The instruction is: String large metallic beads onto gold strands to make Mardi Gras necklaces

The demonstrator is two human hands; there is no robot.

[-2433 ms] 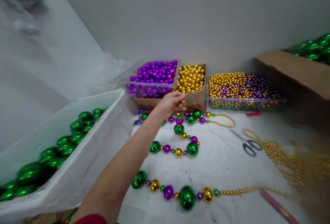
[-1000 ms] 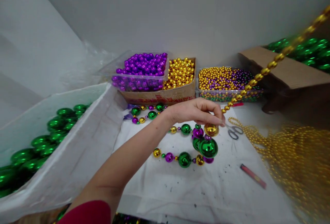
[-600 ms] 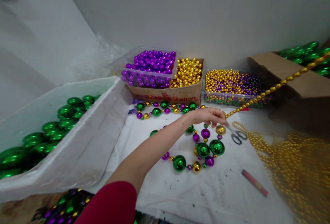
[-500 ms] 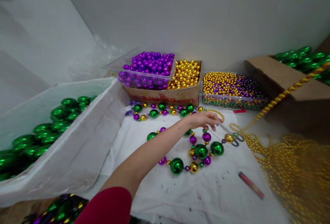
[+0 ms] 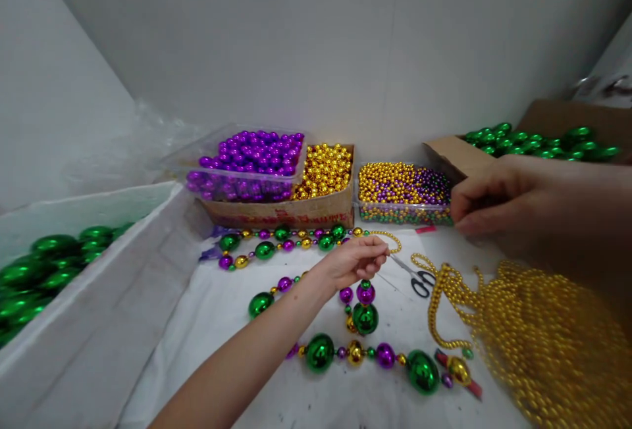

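Observation:
My left hand (image 5: 363,259) is closed in a pinch at the upper end of a bead garland, whose green bead (image 5: 365,318) and purple bead lie just below the fingers. A thin thread runs from there across the white cloth. The garland's lower strand, with a large green ball (image 5: 422,371), stretches right and ends near a gold bead (image 5: 458,371). Scissors (image 5: 419,281) with dark handles lie just past my left fingertips. My right hand (image 5: 508,195), blurred, is raised above the gold bead strands (image 5: 548,330) with its fingers pressed together; what they hold is not visible.
A second garland (image 5: 265,249) lies along the back. Behind it stand a tub of purple beads (image 5: 261,152), a carton of gold beads (image 5: 326,169) and a tray of small mixed beads (image 5: 405,185). Large green balls fill a white bin (image 5: 148,264) at left and a carton at right.
My right hand has come into view from the right. A twisted gold strand that rose to the upper right now lies lowered on the cloth. The garland's gold-bead end has shifted toward me, over the red stick.

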